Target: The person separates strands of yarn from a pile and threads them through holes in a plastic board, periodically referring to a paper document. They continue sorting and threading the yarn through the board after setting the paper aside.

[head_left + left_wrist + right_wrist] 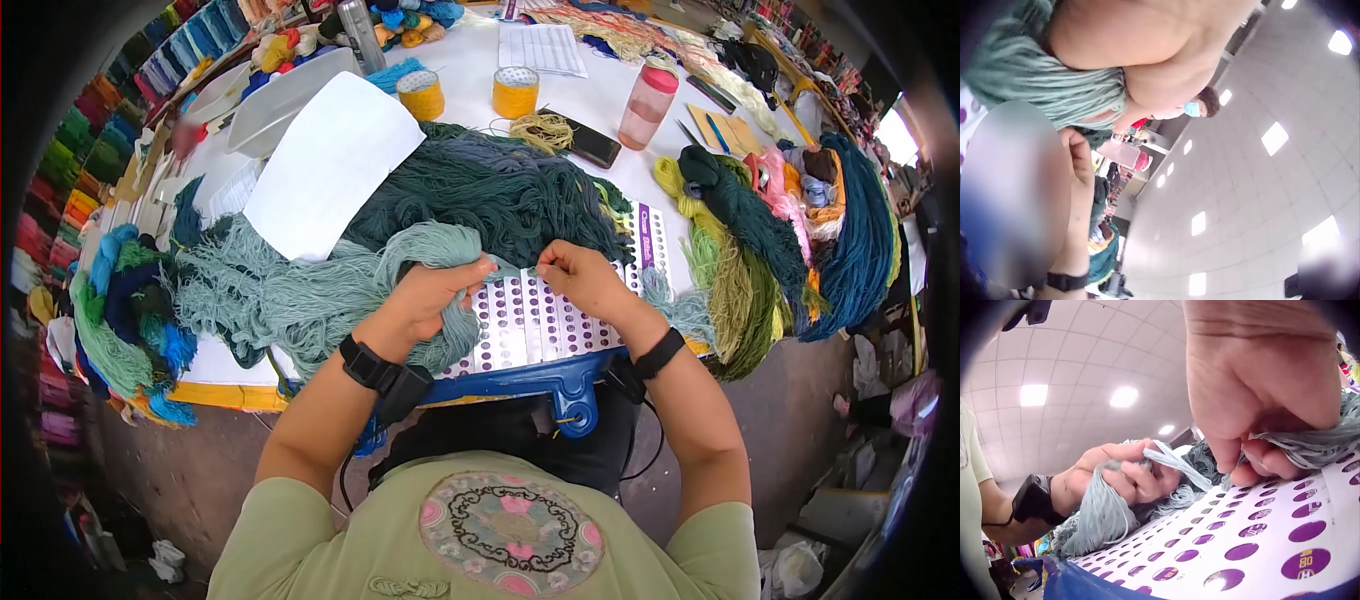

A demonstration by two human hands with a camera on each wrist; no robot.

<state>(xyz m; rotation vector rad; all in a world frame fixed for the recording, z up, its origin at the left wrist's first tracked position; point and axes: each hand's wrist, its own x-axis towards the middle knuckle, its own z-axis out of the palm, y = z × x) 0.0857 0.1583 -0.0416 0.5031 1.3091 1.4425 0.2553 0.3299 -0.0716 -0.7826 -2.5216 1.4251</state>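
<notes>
A pale teal skein of yarn (432, 246) loops over my left hand (432, 297), which grips it with curled fingers above the table's near edge. From the left fingertips, a short bundle of pale strands (1179, 464) runs toward my right hand (585, 282). The right fingers are curled, with thumb and forefinger pinched at the far end of these strands. Both hands are over white cards with rows of round holes (1241, 551), purple showing through. More pale teal yarn (270, 300) spreads to the left, and dark green yarn (480, 185) is heaped behind the hands.
A white sheet (335, 165) lies over the yarn. Behind are two yellow tape rolls (515, 92), a phone (594, 145) and a pink-lidded bottle (648, 105). Coloured skeins (740, 230) hang over the right edge. A blue clamp-like piece (570, 385) borders the near edge.
</notes>
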